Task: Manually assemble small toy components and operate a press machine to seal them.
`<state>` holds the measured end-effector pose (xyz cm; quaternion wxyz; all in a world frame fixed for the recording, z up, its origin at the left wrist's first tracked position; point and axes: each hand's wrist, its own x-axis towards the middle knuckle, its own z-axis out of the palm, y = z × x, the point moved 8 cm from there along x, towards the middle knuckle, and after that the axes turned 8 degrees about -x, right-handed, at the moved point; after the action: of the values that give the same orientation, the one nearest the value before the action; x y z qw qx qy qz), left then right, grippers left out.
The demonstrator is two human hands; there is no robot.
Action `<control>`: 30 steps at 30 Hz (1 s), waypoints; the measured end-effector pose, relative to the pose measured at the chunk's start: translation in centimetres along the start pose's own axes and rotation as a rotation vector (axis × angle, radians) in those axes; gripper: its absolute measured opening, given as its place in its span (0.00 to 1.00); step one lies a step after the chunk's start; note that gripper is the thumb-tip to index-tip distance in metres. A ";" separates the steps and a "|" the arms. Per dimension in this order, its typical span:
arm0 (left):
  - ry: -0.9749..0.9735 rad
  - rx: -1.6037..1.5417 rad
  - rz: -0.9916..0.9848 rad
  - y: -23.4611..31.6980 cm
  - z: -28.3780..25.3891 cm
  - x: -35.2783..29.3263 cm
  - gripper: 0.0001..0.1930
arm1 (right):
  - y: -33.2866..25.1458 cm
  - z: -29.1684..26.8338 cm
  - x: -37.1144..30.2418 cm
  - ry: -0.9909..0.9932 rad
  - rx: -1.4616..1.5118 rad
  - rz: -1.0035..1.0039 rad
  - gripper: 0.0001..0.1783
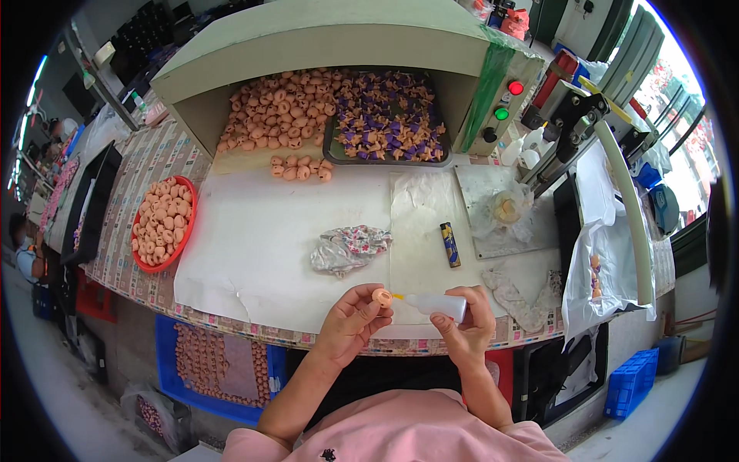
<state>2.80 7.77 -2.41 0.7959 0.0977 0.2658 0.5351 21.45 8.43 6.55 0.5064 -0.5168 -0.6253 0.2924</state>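
squeeze bottle (445,307) is clamped in the right hand (471,323), yellow nozzle (398,296) just beside a hollow toy head (382,296) pinched in the left hand (348,319).

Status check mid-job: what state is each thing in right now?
Left hand: pinching the round piece
Round piece: held up off the table
Right hand: gripping the white bottle
White bottle: nearly level, nozzle toward the piece
Cloth: crumpled
Red basket: heaped
Black tray: filled
Red light: apparently lit
Green light: apparently lit
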 end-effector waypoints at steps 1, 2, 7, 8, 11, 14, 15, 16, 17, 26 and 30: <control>0.000 0.000 0.000 0.0 -0.1 0.0 0.16 | -0.1 -0.2 0.0 0.007 -0.025 -0.005 0.21; 0.000 -0.004 0.005 -0.1 -0.2 0.0 0.16 | -0.1 -0.3 0.0 0.007 -0.025 -0.004 0.21; -0.022 -0.031 0.027 -0.2 0.0 0.1 0.15 | -1.2 -1.1 -0.2 0.031 -0.125 -0.081 0.20; -0.032 -0.040 0.038 -0.2 0.1 0.2 0.15 | -1.1 -1.2 -0.3 0.033 -0.126 -0.079 0.20; -0.056 -0.048 0.056 -0.4 0.2 0.4 0.16 | -1.1 -1.5 -0.4 0.057 -0.122 -0.084 0.20; -0.066 -0.042 0.073 -0.5 0.4 0.4 0.16 | -1.3 -1.7 -0.5 0.050 -0.108 -0.091 0.20; -0.063 -0.036 0.080 -0.5 0.4 0.5 0.16 | -1.4 -1.7 -0.5 0.047 -0.111 -0.111 0.20; -0.063 -0.035 0.078 -0.6 0.4 0.5 0.16 | -1.6 -1.7 -0.5 0.045 -0.115 -0.130 0.20; -0.069 -0.034 0.073 -0.7 0.4 0.5 0.17 | -1.6 -1.8 -0.4 0.047 -0.115 -0.128 0.20; -0.074 -0.032 0.068 -1.0 0.4 0.8 0.17 | -0.9 -2.3 -0.1 0.030 -0.130 -0.108 0.19; -0.076 -0.037 0.068 -1.2 0.5 1.0 0.17 | -0.7 -2.5 -0.1 0.053 -0.131 -0.115 0.19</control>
<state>4.26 8.23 -2.85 0.7884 0.1123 0.2221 0.5626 23.51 7.76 7.90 0.5036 -0.5196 -0.6582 0.2075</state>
